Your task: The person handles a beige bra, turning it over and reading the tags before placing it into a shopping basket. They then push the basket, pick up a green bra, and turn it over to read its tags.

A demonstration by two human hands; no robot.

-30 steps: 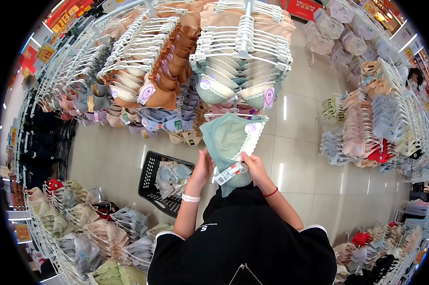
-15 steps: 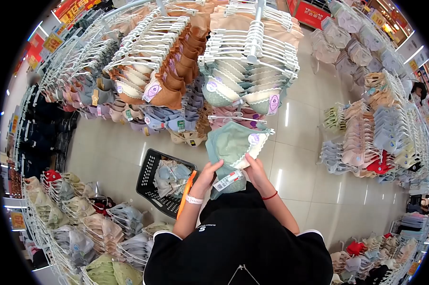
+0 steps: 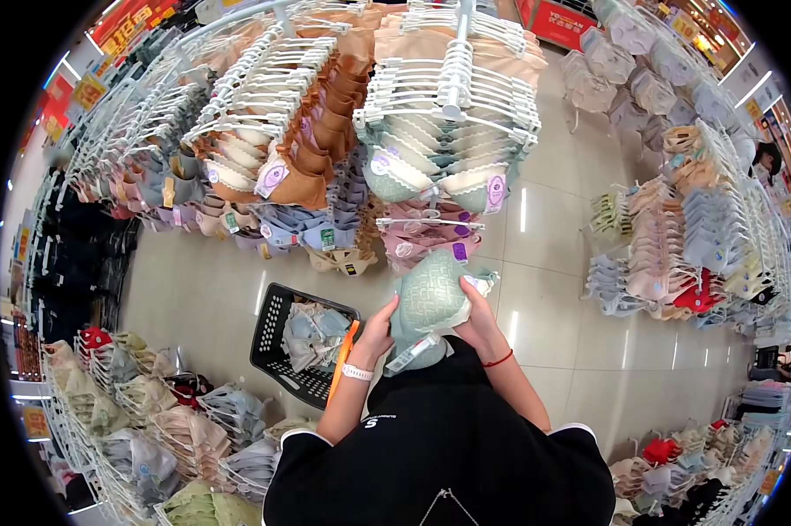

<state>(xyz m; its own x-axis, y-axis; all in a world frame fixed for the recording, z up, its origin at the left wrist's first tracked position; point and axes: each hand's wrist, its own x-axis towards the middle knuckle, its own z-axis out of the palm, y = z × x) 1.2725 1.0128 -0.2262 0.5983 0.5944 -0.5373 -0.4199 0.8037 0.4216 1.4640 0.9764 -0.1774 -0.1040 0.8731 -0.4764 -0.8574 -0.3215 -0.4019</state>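
Between my two hands is a pale green bra (image 3: pixel 432 294), held in front of my body with the textured outside of a cup facing up. My left hand (image 3: pixel 379 325) grips its left side, thumb on top. Closed on the right side, near the cream lace edge, is my right hand (image 3: pixel 478 317). A white price tag (image 3: pixel 413 352) hangs from the lower part of the bra. Just beyond it, pink bras (image 3: pixel 417 235) hang on a low rail. Above those, green and cream bras (image 3: pixel 397 175) hang in a row on white hangers.
A dark shopping basket (image 3: pixel 275 351) with an orange handle (image 3: pixel 341 361) stands on the floor to my left, holding light-coloured garments (image 3: pixel 315 335). Brown bras (image 3: pixel 297 175) hang at the upper left. More racks of bras (image 3: pixel 654 232) stand to the right, across the tiled floor (image 3: pixel 535 342).
The bra has been turned in my hands: its cream inner side was showing, and now the green outside of a cup faces up. Both hands still hold it.
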